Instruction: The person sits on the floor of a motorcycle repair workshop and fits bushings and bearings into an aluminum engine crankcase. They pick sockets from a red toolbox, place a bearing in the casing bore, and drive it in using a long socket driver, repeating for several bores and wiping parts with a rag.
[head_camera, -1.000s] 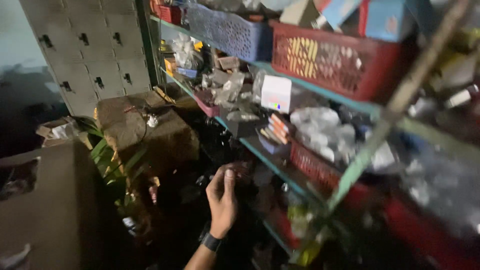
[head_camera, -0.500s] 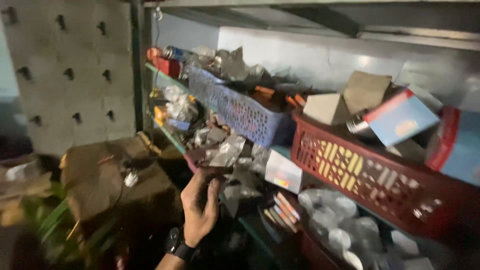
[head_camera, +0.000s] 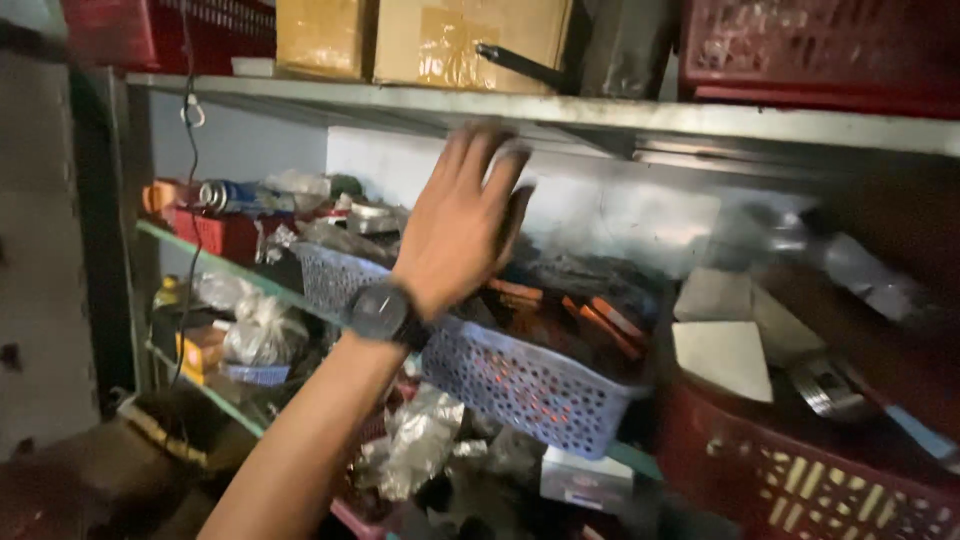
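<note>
— Head view: which hand is up?

— Only one hand (head_camera: 462, 225) shows, wearing a dark wristwatch (head_camera: 381, 312); the arm enters from seven o'clock. Which hand it is cannot be told. Its fingers (head_camera: 497, 165) are spread apart, holding nothing, blurred.

— What is nearest?

— A blue-grey perforated basket (head_camera: 520, 385) on the middle shelf (head_camera: 190, 245), just below the palm at six o'clock, filled with dark and orange items.

— Around it?

— A red basket (head_camera: 800, 470) at four o'clock, cardboard boxes (head_camera: 420, 40) on the top shelf at twelve, crumpled plastic bags (head_camera: 420, 440) underneath.
</note>
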